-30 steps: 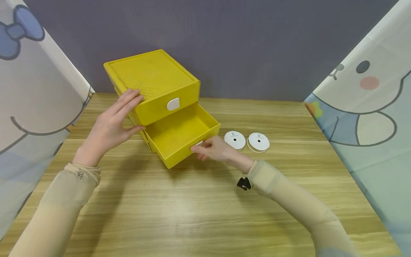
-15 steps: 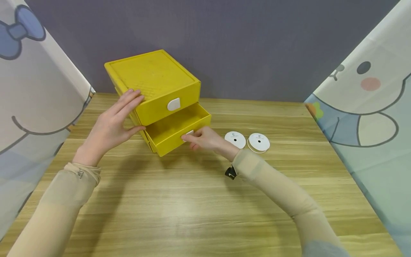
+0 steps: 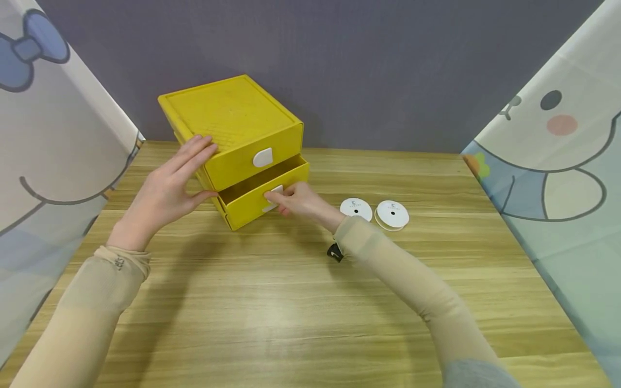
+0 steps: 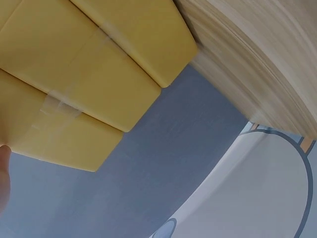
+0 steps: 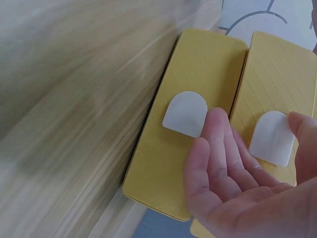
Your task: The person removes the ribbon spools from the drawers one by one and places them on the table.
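Note:
A yellow plastic drawer unit (image 3: 233,110) stands at the back left of the table. Its top drawer is closed, while the drawer below it (image 3: 247,210) sticks out a little, leaving a dark gap above its front. My left hand (image 3: 167,188) rests on the unit's left front corner, fingers on top and thumb lower at the side. At the projecting drawer's white handle (image 5: 272,139), my right hand (image 3: 304,201) touches with the thumb; its other fingers lie loosely bent below. The right wrist view also shows a lower drawer front (image 5: 173,168) with its own white handle (image 5: 185,113).
Two white round spools (image 3: 356,208) (image 3: 392,214) lie on the wooden table (image 3: 271,312), just right of my right hand. A dark grey panel (image 3: 378,75) stands behind the table. Printed cartoon cloths (image 3: 558,161) hang at both sides.
The open drawer has slid inward, back and to the left, with my right hand moving along with it. My left hand has stayed on the unit's corner. The spools have not moved.

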{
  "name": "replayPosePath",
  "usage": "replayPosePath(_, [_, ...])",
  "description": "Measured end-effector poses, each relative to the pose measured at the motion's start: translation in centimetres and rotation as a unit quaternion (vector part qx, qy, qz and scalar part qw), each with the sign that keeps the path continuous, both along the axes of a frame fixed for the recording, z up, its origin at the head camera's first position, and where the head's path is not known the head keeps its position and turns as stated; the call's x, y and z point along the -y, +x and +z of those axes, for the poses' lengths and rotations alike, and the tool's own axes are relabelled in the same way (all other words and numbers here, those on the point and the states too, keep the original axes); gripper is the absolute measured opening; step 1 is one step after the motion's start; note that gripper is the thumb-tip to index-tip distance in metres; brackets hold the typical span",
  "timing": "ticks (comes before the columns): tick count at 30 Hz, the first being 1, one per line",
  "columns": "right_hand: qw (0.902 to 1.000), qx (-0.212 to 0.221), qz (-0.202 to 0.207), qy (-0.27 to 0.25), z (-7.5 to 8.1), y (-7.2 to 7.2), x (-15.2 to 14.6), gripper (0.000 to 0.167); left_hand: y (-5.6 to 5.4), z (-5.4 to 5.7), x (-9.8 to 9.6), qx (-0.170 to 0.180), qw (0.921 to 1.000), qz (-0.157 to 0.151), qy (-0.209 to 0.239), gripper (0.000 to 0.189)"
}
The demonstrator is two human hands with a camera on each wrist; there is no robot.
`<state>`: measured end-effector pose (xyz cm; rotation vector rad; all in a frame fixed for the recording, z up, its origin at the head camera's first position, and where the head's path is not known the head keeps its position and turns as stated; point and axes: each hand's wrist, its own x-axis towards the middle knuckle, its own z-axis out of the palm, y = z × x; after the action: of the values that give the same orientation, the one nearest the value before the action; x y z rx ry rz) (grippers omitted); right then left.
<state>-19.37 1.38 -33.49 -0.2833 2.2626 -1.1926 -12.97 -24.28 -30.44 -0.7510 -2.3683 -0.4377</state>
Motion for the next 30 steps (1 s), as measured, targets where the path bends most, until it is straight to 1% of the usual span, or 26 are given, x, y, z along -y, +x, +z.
replayPosePath(3, [1.0, -0.003, -0.001, -0.002, 0.0, -0.3, 0.4, 0.056, 0.0, 0.1, 0.0, 0.0, 1.0, 0.002, -0.003, 0.097])
replayPosePath(8, [0.9999, 0.007, -0.005, -0.012, 0.0, -0.7, 1.0, 0.057, 0.1, 0.1, -0.1, 0.003, 1.0, 0.006, -0.003, 0.096])
replayPosePath(12, [0.9998, 0.011, -0.012, -0.008, 0.0, -0.8, 1.4, 0.055, 0.1, 0.1, -0.1, 0.004, 1.0, 0.005, -0.002, 0.096])
replayPosePath(22, [0.9999, 0.002, -0.012, 0.002, -0.2, -1.3, 1.9, 0.055, 0.2, 0.2, -0.1, 0.009, 0.9999, 0.006, -0.004, 0.096])
replayPosePath(30, [0.9998, 0.003, -0.011, -0.014, 0.0, -1.7, 2.3, 0.052, 0.1, 0.1, 0.0, 0.007, 0.9999, 0.01, -0.004, 0.097])
